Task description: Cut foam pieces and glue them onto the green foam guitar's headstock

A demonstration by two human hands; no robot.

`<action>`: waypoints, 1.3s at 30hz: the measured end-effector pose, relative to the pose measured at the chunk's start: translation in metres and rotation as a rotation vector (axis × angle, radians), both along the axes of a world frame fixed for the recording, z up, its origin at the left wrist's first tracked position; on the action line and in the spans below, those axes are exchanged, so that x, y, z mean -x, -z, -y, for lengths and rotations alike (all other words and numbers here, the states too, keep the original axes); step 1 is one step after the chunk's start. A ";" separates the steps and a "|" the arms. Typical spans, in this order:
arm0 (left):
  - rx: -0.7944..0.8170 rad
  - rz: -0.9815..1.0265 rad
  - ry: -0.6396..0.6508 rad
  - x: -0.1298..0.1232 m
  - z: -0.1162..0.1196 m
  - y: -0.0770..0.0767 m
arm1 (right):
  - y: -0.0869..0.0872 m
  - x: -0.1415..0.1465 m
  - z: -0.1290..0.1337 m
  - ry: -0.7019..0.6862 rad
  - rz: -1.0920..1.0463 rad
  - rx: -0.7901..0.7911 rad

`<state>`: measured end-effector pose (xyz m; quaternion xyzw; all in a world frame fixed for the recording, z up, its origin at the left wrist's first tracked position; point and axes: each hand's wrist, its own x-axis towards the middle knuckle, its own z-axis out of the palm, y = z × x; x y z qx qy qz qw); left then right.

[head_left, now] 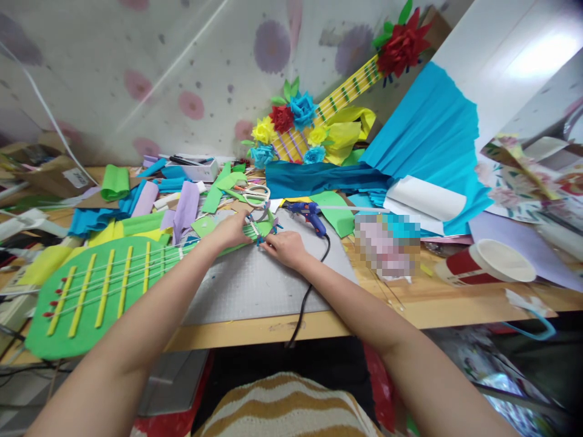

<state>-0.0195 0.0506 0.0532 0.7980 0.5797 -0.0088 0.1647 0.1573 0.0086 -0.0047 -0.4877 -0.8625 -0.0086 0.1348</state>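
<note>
A green paper guitar with yellow strips and pale strings lies across the left of the table, its neck reaching to the middle. My left hand is closed around the neck near its head end. At that end, my right hand has its fingertips pinched by the small blue pegs; exactly what they grip is too small to make out. Just behind the hands are white-handled scissors. A blue glue gun rests on the grey cutting mat, right of my hands.
Crepe paper rolls and scraps crowd the back left. A yellow paper guitar with paper flowers leans on the wall. Blue crepe paper spreads at right, near a paper cup. The glue gun's black cord crosses the table edge.
</note>
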 end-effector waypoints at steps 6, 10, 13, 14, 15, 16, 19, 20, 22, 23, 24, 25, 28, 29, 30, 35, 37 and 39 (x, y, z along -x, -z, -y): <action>-0.010 -0.038 -0.045 0.001 -0.001 0.003 | 0.003 0.001 0.001 0.029 -0.013 0.016; -0.015 -0.064 -0.052 0.001 -0.004 0.006 | 0.002 0.003 0.006 0.089 -0.019 0.031; -0.012 -0.079 -0.053 0.001 -0.006 0.007 | -0.001 0.006 0.007 0.057 0.009 0.018; -0.009 -0.083 -0.055 0.001 -0.006 0.007 | -0.002 0.007 0.007 0.035 0.027 0.011; -0.005 -0.086 -0.055 0.001 -0.006 0.006 | -0.003 0.009 0.006 0.014 0.048 0.010; -0.002 -0.088 -0.054 0.001 -0.005 0.006 | -0.004 0.010 0.006 0.000 0.069 0.015; 0.001 -0.086 -0.053 0.000 -0.004 0.004 | -0.005 0.013 0.004 -0.012 0.115 0.039; 0.001 -0.084 -0.052 0.000 -0.004 0.004 | -0.004 0.013 0.004 -0.013 0.121 0.042; -0.001 -0.072 -0.046 0.001 -0.004 0.004 | -0.003 0.013 0.005 -0.008 0.121 0.037; -0.001 -0.065 -0.042 0.001 -0.004 0.005 | -0.002 0.013 0.005 0.000 0.115 0.032; -0.003 -0.057 -0.038 0.002 -0.004 0.005 | -0.001 0.013 0.006 0.010 0.105 0.028; -0.004 -0.053 -0.036 0.002 -0.004 0.006 | -0.001 0.012 0.006 0.021 0.094 0.025; -0.005 -0.059 -0.038 0.002 -0.005 0.007 | 0.002 0.012 0.007 0.054 0.067 0.022; -0.005 -0.063 -0.038 0.003 -0.005 0.007 | 0.003 0.012 0.007 0.063 0.065 0.024; -0.004 -0.067 -0.036 0.003 -0.006 0.008 | 0.003 0.012 0.006 0.071 0.066 0.027; 0.002 -0.072 -0.032 0.002 -0.005 0.006 | 0.005 0.013 0.005 0.088 0.063 0.027; 0.002 -0.064 -0.037 0.001 -0.004 0.005 | 0.005 0.013 0.005 0.091 0.062 0.028; 0.004 -0.048 -0.035 0.001 -0.002 0.003 | 0.005 0.013 0.005 0.088 0.062 0.033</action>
